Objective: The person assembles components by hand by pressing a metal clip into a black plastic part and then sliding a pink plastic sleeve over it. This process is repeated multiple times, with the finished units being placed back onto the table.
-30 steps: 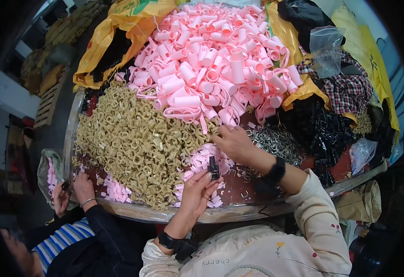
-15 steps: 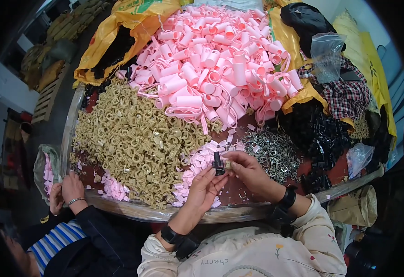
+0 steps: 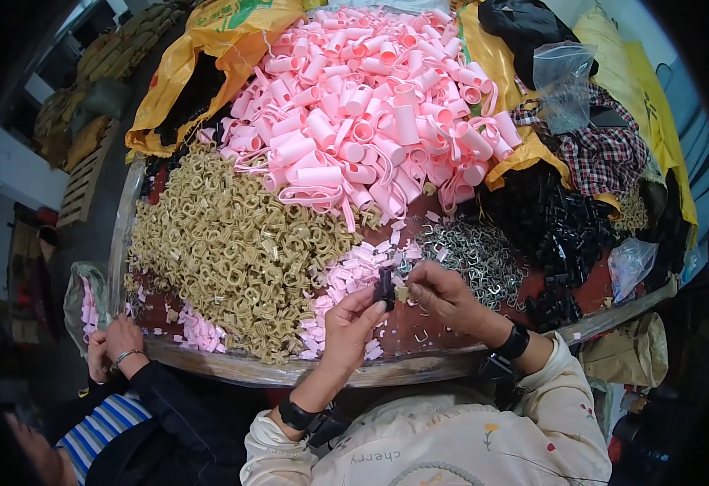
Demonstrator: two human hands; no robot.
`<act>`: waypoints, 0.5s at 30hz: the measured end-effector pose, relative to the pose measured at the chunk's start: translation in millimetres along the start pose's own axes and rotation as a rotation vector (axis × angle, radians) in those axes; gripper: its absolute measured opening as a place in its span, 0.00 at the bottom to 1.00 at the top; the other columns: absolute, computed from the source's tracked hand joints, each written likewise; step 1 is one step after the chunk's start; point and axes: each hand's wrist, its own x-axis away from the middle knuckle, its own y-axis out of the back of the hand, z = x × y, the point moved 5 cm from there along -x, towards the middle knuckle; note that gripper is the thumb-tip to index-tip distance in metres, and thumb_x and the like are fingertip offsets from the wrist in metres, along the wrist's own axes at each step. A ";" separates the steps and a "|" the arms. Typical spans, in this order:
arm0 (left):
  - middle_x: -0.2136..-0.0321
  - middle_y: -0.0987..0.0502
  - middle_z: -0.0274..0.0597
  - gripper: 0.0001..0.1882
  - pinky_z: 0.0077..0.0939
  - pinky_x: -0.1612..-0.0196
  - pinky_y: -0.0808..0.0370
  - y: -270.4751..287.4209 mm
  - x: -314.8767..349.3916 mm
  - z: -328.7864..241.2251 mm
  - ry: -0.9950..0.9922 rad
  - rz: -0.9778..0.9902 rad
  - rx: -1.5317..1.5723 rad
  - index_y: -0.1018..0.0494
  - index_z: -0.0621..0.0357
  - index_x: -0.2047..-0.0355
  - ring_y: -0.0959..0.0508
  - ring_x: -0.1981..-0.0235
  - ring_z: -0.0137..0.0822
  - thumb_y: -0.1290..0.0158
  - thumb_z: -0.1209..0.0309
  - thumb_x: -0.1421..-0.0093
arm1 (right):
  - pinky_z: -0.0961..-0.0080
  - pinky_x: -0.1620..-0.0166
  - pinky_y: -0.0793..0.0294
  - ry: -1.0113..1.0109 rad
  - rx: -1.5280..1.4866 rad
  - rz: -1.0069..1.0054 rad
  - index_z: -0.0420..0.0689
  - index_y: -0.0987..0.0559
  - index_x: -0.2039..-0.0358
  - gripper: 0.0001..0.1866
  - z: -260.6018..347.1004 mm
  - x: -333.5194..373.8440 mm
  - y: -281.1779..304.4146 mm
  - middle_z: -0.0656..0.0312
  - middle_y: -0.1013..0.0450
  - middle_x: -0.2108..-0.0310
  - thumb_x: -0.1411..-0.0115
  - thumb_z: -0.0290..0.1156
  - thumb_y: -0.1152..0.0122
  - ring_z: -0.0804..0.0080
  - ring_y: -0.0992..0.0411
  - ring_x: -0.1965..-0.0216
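Observation:
Over the near part of the table, my left hand (image 3: pixel 352 324) pinches a small black plastic part (image 3: pixel 384 285), which stands upright between thumb and fingers. Just to its right, my right hand (image 3: pixel 445 298) holds a small tan plastic piece (image 3: pixel 402 293) at its fingertips, close beside the black part. The exact shape of both parts is too small to make out. Small pink plastic pieces (image 3: pixel 353 271) lie scattered beneath and behind my hands. Behind my right hand spreads a heap of U-shaped metal bits (image 3: pixel 476 257).
A big mound of tan plastic rings (image 3: pixel 225 243) fills the left. Pink tubes with straps (image 3: pixel 371 113) are piled at the back. Black plastic parts (image 3: pixel 561 235) lie at right, near a clear bag (image 3: pixel 632 263). A co-worker's hands (image 3: pixel 118 344) are at the table's left edge.
My right hand has drawn slightly right, and the tan piece now shows more apart from the black part. My left hand has turned the black part a little.

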 end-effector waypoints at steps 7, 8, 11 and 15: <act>0.65 0.28 0.41 0.15 0.17 0.63 0.27 2.0 3.9 8.0 0.136 0.021 0.161 0.35 0.65 0.58 0.27 0.67 0.28 0.52 0.80 0.49 | 0.89 0.74 0.43 -0.071 -0.200 0.018 0.40 0.34 0.72 0.07 4.7 0.0 -12.6 0.69 0.40 0.79 0.43 0.30 0.54 0.87 0.44 0.77; 0.65 0.28 0.41 0.15 0.17 0.63 0.27 3.1 4.5 8.5 0.137 0.019 0.162 0.35 0.65 0.58 0.27 0.67 0.28 0.52 0.80 0.49 | 0.89 0.74 0.43 -0.073 -0.201 0.019 0.40 0.34 0.72 0.07 3.1 0.0 -14.5 0.69 0.40 0.79 0.43 0.30 0.54 0.87 0.44 0.77; 0.65 0.29 0.41 0.15 0.18 0.64 0.26 4.7 5.8 12.5 0.184 0.003 0.214 0.34 0.65 0.59 0.27 0.67 0.28 0.52 0.81 0.49 | 0.90 0.74 0.42 -0.146 -0.356 0.051 0.40 0.35 0.71 0.06 -9.0 2.4 -22.7 0.69 0.40 0.78 0.43 0.29 0.53 0.87 0.44 0.77; 0.65 0.29 0.41 0.14 0.15 0.68 0.27 1.5 7.2 14.4 0.221 -0.007 0.248 0.34 0.65 0.60 0.26 0.69 0.27 0.51 0.80 0.49 | 0.88 0.76 0.41 -0.165 -0.352 -0.039 0.40 0.35 0.68 0.06 -13.1 5.9 -26.8 0.69 0.40 0.81 0.44 0.29 0.52 0.87 0.43 0.78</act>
